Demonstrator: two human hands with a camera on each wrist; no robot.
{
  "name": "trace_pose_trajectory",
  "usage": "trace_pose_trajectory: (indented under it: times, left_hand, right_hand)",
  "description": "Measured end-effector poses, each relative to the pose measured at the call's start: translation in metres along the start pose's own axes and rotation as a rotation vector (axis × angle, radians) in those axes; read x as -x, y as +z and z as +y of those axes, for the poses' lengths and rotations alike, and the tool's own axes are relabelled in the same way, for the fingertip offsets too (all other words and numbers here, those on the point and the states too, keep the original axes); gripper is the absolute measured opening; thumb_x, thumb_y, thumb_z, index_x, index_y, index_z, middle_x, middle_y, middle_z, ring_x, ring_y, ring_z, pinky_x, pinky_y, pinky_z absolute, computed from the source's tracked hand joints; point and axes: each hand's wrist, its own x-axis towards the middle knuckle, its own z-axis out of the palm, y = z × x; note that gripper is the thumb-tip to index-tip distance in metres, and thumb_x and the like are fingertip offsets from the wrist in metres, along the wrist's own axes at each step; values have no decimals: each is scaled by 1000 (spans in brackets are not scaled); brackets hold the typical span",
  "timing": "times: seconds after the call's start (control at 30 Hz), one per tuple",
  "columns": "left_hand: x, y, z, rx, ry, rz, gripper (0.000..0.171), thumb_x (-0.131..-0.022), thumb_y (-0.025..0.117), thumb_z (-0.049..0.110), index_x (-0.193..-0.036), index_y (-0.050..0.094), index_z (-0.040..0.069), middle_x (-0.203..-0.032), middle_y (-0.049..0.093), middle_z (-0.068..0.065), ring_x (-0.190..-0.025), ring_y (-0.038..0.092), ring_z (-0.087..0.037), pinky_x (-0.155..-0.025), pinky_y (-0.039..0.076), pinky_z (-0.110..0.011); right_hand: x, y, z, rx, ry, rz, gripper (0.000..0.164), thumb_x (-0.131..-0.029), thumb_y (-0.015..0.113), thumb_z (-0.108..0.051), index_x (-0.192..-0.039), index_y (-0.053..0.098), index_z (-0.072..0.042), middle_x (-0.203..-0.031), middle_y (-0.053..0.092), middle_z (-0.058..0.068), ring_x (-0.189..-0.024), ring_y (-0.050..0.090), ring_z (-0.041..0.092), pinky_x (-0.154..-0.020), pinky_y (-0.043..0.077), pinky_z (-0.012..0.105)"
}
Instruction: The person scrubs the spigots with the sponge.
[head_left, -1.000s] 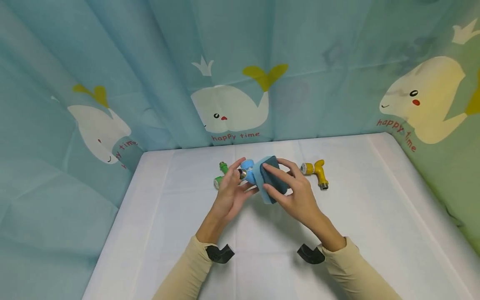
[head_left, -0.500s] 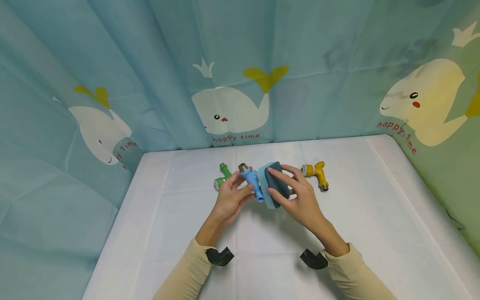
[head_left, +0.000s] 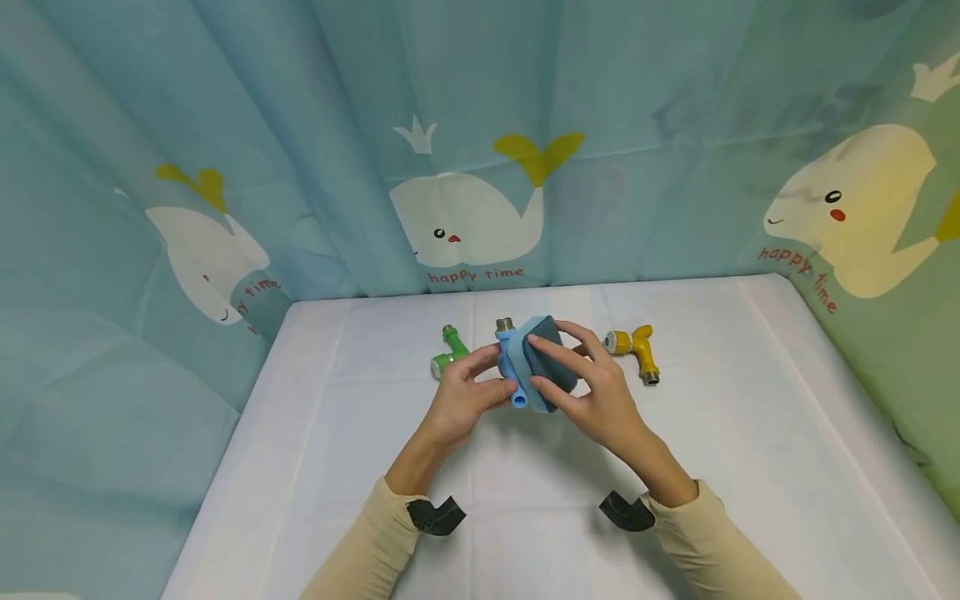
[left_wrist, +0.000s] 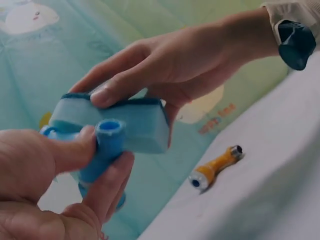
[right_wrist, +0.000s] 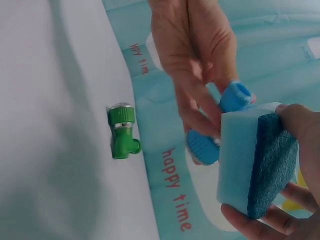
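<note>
My left hand (head_left: 465, 396) pinches a blue faucet (head_left: 506, 354) between thumb and fingers, its metal threaded end pointing away and its spout toward me. In the right wrist view its ribbed blue knob (right_wrist: 203, 147) shows beside the fingers. My right hand (head_left: 600, 392) grips a sponge (head_left: 553, 360) with a light blue foam side and a dark blue scouring side. The foam side lies against the faucet's side and hides part of it. Both things are held up above the white table.
A green faucet (head_left: 454, 350) lies on the white table (head_left: 360, 450) just beyond my left hand. To the right of my right hand lies a yellow faucet (head_left: 639, 350). A blue curtain (head_left: 315, 150) with whale prints hangs behind the table's far edge.
My left hand has turned the blue faucet, so its threaded end swung from pointing left to pointing away. The sponge came slightly off the faucet half a second ago and now presses against it again.
</note>
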Motion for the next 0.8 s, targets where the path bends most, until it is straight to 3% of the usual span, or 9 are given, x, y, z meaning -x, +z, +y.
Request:
trace_pose_trajectory:
  times: [0.17, 0.27, 0.4, 0.53, 0.6, 0.67, 0.8]
  left_hand:
    - [3, -2, 1, -41, -15, -51, 74, -97, 70, 4, -161, 33, 14, -143, 55, -25, -120, 65, -32, -92, 59, -37]
    - [6, -3, -1, -48, 0, -78, 80, -98, 70, 6, -164, 24, 16, -143, 55, -26, -125, 61, -32, -97, 55, -32]
    - [7, -2, -6, -51, 19, -91, 78, -98, 70, 7, -163, 27, 16, -150, 49, -20, -119, 64, -28, -96, 54, -30]
    - [7, -2, -9, -109, 50, -63, 74, -97, 70, 6, -161, 34, 19, -145, 58, -16, -109, 66, -23, -91, 55, -30]
    - [6, -2, -10, -137, 69, -52, 74, -96, 71, 5, -160, 36, 20, -138, 64, -16, -107, 65, -24, -89, 55, -29]
    - [6, -3, -11, -147, 94, -60, 75, -95, 72, 2, -159, 38, 19, -137, 65, -16, -108, 63, -30, -87, 56, -29]
    - [6, -3, -8, -152, 138, -89, 74, -94, 71, -1, -159, 40, 16, -136, 65, -17, -106, 61, -35, -84, 58, -28]
  right_hand:
    - [5, 0, 1, -11, 55, -1, 59, -79, 88, -8, -135, 70, -15, -145, 53, 18, -95, 67, 26, -69, 60, 39]
    - [7, 0, 1, -22, 78, -11, 59, -80, 88, -9, -136, 69, -16, -145, 53, 17, -98, 67, 26, -67, 60, 35]
    - [11, 0, 0, -21, 94, -23, 59, -80, 88, -9, -136, 69, -15, -144, 54, 18, -105, 65, 30, -67, 61, 34]
    - [11, -2, 0, -10, 101, -23, 59, -80, 88, -9, -136, 69, -16, -144, 54, 18, -104, 65, 30, -67, 61, 34]
    - [9, -3, 1, -7, 72, -22, 59, -80, 88, -9, -135, 69, -15, -145, 54, 18, -99, 66, 29, -66, 60, 35]
    - [7, -4, 2, 14, 23, -34, 52, -86, 86, -19, -135, 70, -17, -146, 53, 18, -97, 65, 28, -63, 59, 34]
    - [2, -7, 6, 118, -96, -46, 49, -87, 85, -24, -133, 71, -21, -147, 51, 20, -95, 64, 32, -64, 58, 40]
